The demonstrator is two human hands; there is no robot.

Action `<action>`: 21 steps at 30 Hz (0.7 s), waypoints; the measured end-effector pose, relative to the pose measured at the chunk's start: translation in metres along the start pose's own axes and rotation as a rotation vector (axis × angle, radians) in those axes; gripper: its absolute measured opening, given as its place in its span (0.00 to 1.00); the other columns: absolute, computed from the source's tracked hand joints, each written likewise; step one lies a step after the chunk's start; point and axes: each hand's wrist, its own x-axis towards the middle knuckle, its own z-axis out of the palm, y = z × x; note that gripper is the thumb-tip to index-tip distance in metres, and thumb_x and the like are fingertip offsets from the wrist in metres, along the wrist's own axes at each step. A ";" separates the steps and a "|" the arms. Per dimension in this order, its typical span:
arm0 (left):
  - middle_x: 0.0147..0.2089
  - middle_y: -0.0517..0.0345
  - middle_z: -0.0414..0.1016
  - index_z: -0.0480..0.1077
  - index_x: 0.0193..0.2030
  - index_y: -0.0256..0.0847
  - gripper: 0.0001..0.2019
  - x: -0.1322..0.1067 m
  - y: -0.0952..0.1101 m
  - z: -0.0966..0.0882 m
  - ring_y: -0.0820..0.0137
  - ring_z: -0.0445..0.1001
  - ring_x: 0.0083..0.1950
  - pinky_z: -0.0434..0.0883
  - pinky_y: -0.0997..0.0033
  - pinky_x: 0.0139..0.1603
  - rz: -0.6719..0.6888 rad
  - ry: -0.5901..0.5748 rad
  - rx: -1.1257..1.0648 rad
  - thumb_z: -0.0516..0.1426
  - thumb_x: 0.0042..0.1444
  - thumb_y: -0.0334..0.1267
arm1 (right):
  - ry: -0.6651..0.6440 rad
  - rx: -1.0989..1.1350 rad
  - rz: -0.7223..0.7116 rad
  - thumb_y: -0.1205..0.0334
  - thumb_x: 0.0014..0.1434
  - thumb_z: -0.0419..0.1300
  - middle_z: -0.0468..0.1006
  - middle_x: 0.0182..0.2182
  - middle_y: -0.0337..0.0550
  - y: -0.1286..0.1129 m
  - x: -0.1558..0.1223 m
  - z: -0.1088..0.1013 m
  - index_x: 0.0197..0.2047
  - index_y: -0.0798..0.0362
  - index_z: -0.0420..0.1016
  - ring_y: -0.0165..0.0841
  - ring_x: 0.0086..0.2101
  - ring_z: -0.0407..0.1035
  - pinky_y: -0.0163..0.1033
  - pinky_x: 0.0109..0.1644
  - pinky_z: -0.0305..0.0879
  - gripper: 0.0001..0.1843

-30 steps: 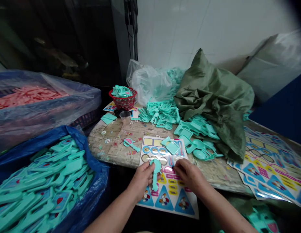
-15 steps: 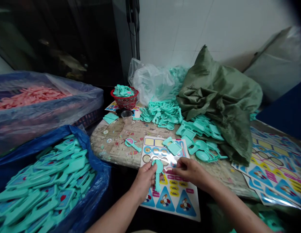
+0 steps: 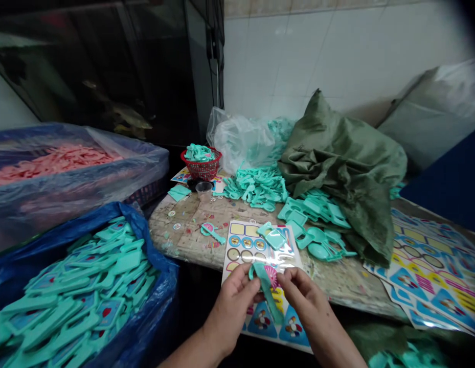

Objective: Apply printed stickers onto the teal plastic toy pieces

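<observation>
Both hands are up over the sheet. My left hand and my right hand pinch a turquoise plastic toy hand mirror between them, its handle slanting down. A pink fan-shaped sticker sits on its round head. Beneath my hands lies a printed sticker sheet, with a square turquoise plastic piece resting on it. A similar toy mirror with a pink sticker lies on the worn table to the left of the sheet.
A blue-lined bin of turquoise plastic pieces stands at left, with a plastic-covered bin of pink pieces behind it. Turquoise parts, a red basket, a green sack and stacked sticker sheets crowd the table.
The toy mirror has tilted from upright to slanting, and now shows a pink sticker on its head. My right hand has moved from the sheet onto the mirror. The view has shifted slightly.
</observation>
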 end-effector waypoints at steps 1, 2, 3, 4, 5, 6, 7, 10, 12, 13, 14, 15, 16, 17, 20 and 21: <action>0.46 0.51 0.76 0.69 0.48 0.39 0.14 -0.004 0.002 0.002 0.63 0.75 0.46 0.70 0.67 0.46 0.005 0.005 0.027 0.58 0.54 0.40 | 0.007 -0.011 -0.024 0.43 0.47 0.63 0.62 0.22 0.32 0.000 -0.001 0.002 0.26 0.51 0.60 0.27 0.24 0.57 0.32 0.27 0.57 0.22; 0.46 0.51 0.76 0.68 0.48 0.40 0.14 -0.007 0.004 0.003 0.63 0.75 0.46 0.70 0.67 0.46 0.011 0.007 0.048 0.58 0.54 0.40 | 0.013 -0.023 -0.049 0.43 0.48 0.62 0.61 0.22 0.32 -0.001 -0.003 0.003 0.26 0.51 0.60 0.27 0.24 0.56 0.31 0.27 0.56 0.21; 0.47 0.51 0.76 0.68 0.48 0.40 0.15 -0.010 0.005 0.003 0.63 0.75 0.47 0.70 0.67 0.46 0.017 0.007 0.062 0.58 0.55 0.40 | 0.018 -0.040 -0.073 0.43 0.48 0.62 0.61 0.22 0.32 -0.001 -0.004 0.004 0.26 0.51 0.60 0.27 0.24 0.55 0.31 0.27 0.56 0.21; 0.47 0.51 0.76 0.68 0.48 0.40 0.15 -0.013 0.006 0.003 0.63 0.75 0.47 0.70 0.66 0.47 0.022 0.006 0.073 0.57 0.55 0.40 | 0.022 -0.059 -0.089 0.43 0.48 0.62 0.61 0.22 0.32 -0.001 -0.005 0.004 0.26 0.51 0.59 0.27 0.24 0.55 0.31 0.27 0.55 0.21; 0.48 0.51 0.76 0.67 0.49 0.40 0.15 -0.015 0.007 0.003 0.63 0.74 0.48 0.70 0.65 0.48 0.027 0.006 0.082 0.57 0.55 0.40 | 0.022 -0.075 -0.095 0.43 0.48 0.62 0.61 0.22 0.32 -0.001 -0.007 0.005 0.26 0.51 0.59 0.27 0.25 0.55 0.31 0.27 0.55 0.21; 0.48 0.51 0.76 0.67 0.49 0.40 0.15 -0.017 0.007 0.003 0.63 0.74 0.48 0.70 0.64 0.50 0.034 0.003 0.090 0.57 0.55 0.40 | 0.021 -0.089 -0.097 0.43 0.49 0.61 0.62 0.23 0.33 0.000 -0.008 0.006 0.27 0.51 0.59 0.27 0.25 0.55 0.31 0.27 0.55 0.21; 0.48 0.50 0.75 0.67 0.49 0.40 0.15 -0.019 0.007 0.003 0.62 0.74 0.49 0.70 0.63 0.50 0.038 -0.002 0.096 0.57 0.56 0.40 | 0.019 -0.100 -0.103 0.43 0.49 0.61 0.62 0.23 0.33 0.000 -0.009 0.006 0.27 0.50 0.59 0.28 0.25 0.56 0.32 0.27 0.56 0.21; 0.48 0.50 0.75 0.67 0.49 0.39 0.14 -0.023 0.008 0.002 0.62 0.74 0.49 0.70 0.62 0.51 0.041 -0.029 0.097 0.56 0.56 0.39 | 0.024 -0.144 -0.145 0.44 0.51 0.60 0.62 0.24 0.34 0.002 -0.012 0.006 0.28 0.50 0.60 0.29 0.26 0.57 0.32 0.29 0.57 0.19; 0.48 0.49 0.75 0.67 0.48 0.38 0.14 -0.024 0.009 0.002 0.61 0.74 0.49 0.70 0.63 0.50 0.044 -0.041 0.088 0.56 0.56 0.39 | 0.024 -0.180 -0.170 0.45 0.52 0.59 0.62 0.24 0.34 0.002 -0.013 0.006 0.28 0.50 0.60 0.29 0.27 0.57 0.32 0.29 0.58 0.19; 0.48 0.49 0.75 0.67 0.49 0.38 0.14 -0.025 0.010 0.002 0.61 0.74 0.49 0.71 0.63 0.50 0.046 -0.044 0.085 0.56 0.56 0.39 | 0.021 -0.192 -0.177 0.45 0.52 0.59 0.63 0.24 0.34 0.002 -0.014 0.005 0.28 0.50 0.60 0.29 0.27 0.57 0.32 0.29 0.58 0.18; 0.48 0.49 0.75 0.67 0.49 0.38 0.14 -0.025 0.010 0.002 0.61 0.74 0.49 0.71 0.63 0.49 0.049 -0.044 0.081 0.56 0.56 0.39 | 0.020 -0.198 -0.182 0.46 0.53 0.59 0.63 0.24 0.34 0.002 -0.015 0.005 0.28 0.50 0.60 0.29 0.27 0.58 0.32 0.30 0.58 0.18; 0.48 0.49 0.75 0.66 0.49 0.38 0.14 -0.025 0.010 0.001 0.61 0.74 0.49 0.71 0.63 0.48 0.049 -0.046 0.078 0.56 0.56 0.39 | 0.018 -0.198 -0.183 0.46 0.53 0.59 0.64 0.24 0.35 0.002 -0.016 0.006 0.29 0.50 0.61 0.29 0.27 0.58 0.32 0.30 0.58 0.17; 0.49 0.49 0.75 0.66 0.49 0.38 0.14 -0.026 0.010 0.001 0.61 0.74 0.49 0.71 0.63 0.48 0.048 -0.048 0.077 0.57 0.56 0.39 | 0.020 -0.190 -0.181 0.46 0.53 0.59 0.64 0.24 0.35 0.002 -0.017 0.006 0.29 0.51 0.61 0.29 0.27 0.58 0.32 0.30 0.58 0.17; 0.49 0.49 0.75 0.66 0.48 0.38 0.14 -0.026 0.010 0.001 0.61 0.74 0.49 0.71 0.64 0.48 0.046 -0.048 0.075 0.57 0.56 0.39 | 0.022 -0.179 -0.178 0.46 0.52 0.60 0.64 0.24 0.34 0.001 -0.018 0.007 0.29 0.51 0.61 0.29 0.27 0.58 0.32 0.30 0.59 0.17; 0.48 0.49 0.76 0.66 0.48 0.38 0.14 -0.027 0.009 0.000 0.61 0.74 0.49 0.71 0.64 0.48 0.046 -0.048 0.067 0.57 0.55 0.39 | 0.034 -0.142 -0.176 0.46 0.51 0.60 0.63 0.24 0.34 0.001 -0.020 0.010 0.28 0.51 0.60 0.28 0.27 0.58 0.32 0.30 0.59 0.18; 0.48 0.49 0.76 0.66 0.48 0.38 0.14 -0.027 0.009 0.000 0.61 0.74 0.49 0.71 0.64 0.48 0.046 -0.045 0.065 0.57 0.55 0.38 | 0.037 -0.139 -0.176 0.46 0.51 0.60 0.63 0.24 0.34 0.001 -0.020 0.011 0.28 0.51 0.60 0.28 0.26 0.58 0.32 0.29 0.58 0.18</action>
